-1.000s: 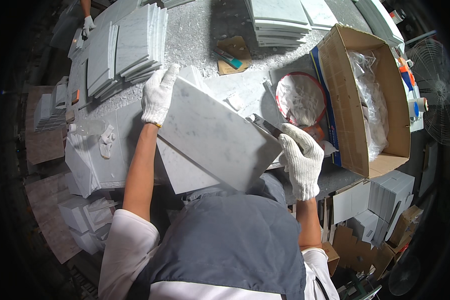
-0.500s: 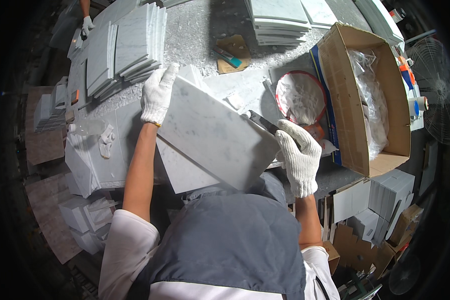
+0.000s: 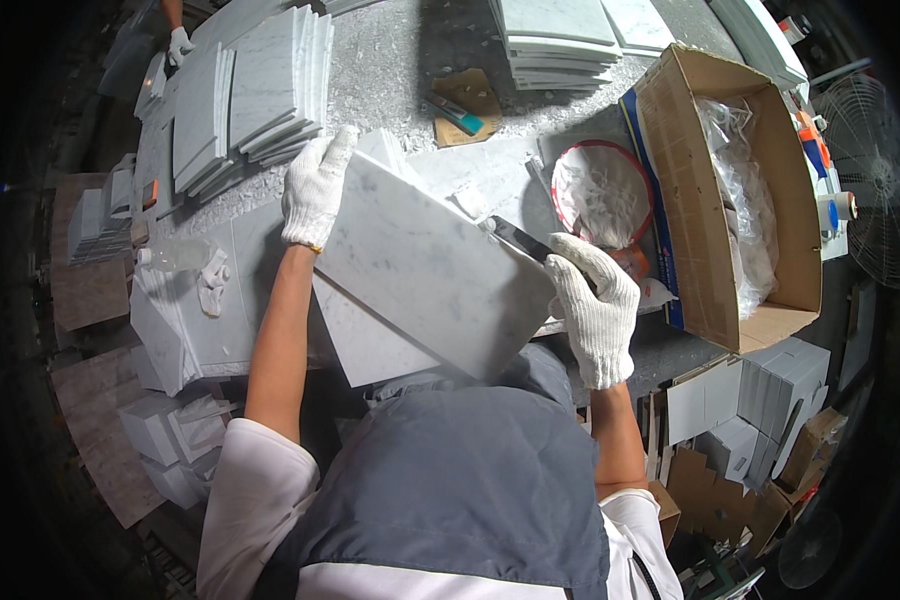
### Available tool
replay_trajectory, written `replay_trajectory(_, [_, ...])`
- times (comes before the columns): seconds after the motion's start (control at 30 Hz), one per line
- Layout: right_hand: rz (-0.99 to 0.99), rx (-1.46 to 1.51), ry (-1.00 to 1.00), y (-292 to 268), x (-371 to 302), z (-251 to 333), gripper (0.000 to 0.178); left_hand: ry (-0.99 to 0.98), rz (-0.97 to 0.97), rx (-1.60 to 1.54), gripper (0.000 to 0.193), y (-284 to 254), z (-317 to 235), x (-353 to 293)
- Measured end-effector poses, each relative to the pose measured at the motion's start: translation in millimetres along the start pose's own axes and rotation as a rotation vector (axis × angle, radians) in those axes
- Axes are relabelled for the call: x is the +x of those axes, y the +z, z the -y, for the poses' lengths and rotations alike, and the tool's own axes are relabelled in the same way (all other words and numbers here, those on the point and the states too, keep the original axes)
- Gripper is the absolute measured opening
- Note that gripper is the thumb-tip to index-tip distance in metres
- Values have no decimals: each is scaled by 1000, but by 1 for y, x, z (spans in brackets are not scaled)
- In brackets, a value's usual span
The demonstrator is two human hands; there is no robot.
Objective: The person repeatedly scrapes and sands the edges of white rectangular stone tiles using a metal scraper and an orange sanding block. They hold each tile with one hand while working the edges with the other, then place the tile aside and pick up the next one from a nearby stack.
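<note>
Both my hands wear white knit gloves. My left hand (image 3: 317, 190) grips the upper left corner of a grey-veined white marble tile (image 3: 425, 262), which lies tilted toward me. Another pale tile (image 3: 375, 348) shows under its lower left edge. In my right hand (image 3: 600, 315) is a dark, flat putty knife (image 3: 522, 241), its handle hidden by the glove. White paste coats the knife's tip, which is at the tile's far edge. Close beyond that edge sits a white lump (image 3: 472, 203). A red-rimmed bowl (image 3: 602, 143) of white paste stands right of the knife.
An open cardboard box (image 3: 685, 200) with clear plastic fills the right side. Tile stacks (image 3: 270, 85) stand far left, with another stack (image 3: 558, 45) at the back. A turquoise-handled tool (image 3: 458, 115) lies on brown card. A co-worker's gloved hand (image 3: 180, 45) is at the far left.
My right hand and the knife have shifted slightly left and away from me along the tile's far edge. My left hand and the tile stay put. The co-worker's hand has moved a little.
</note>
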State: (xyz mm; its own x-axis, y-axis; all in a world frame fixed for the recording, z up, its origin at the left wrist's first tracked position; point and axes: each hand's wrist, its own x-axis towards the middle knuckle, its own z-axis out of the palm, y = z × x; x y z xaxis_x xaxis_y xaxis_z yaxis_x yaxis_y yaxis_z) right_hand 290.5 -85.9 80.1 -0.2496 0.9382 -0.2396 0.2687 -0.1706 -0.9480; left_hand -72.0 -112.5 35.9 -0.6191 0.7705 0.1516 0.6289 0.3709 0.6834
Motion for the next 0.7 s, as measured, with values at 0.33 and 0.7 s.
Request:
replay_trajectory(0.33, [-27,107,27,-4,1,-4,26,-44,17,0,56,0,-2,0])
replay_trajectory(0.7, [-302,-6,-37,-55,35,-25,28,-60,55,40,59,-2,-5,0])
